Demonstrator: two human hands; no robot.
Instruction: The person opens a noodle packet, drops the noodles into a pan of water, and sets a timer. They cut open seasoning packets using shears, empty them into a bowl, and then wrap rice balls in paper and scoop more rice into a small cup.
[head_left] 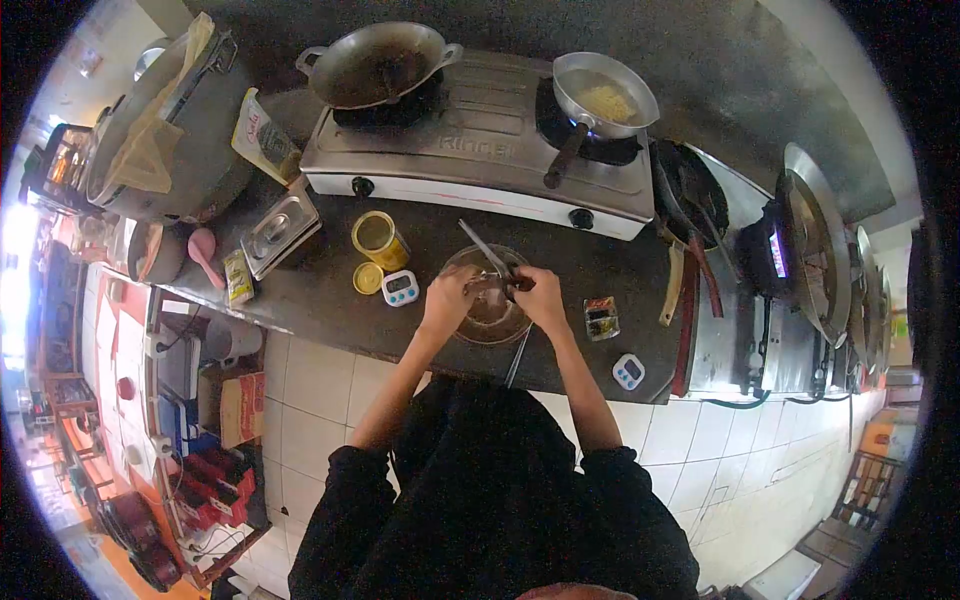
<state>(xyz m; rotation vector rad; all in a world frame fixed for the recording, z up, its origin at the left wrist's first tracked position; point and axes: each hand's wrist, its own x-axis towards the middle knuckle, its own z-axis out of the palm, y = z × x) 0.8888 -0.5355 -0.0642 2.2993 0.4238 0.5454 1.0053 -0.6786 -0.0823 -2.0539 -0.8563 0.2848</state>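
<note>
At the middle of the frame, both hands meet over a glass bowl (489, 305) on the dark worktop (330, 300). The right hand (540, 293) grips scissors (487, 255); the left hand (447, 295) pinches a small packet (487, 283) above the bowl.

Yellow jar (380, 240), yellow lid (368, 278); white-blue timer (400, 288); clear glass bowl (488, 308); dark grey surface (320, 290); pink spoon (203, 252); silver stove (480, 150).
</note>
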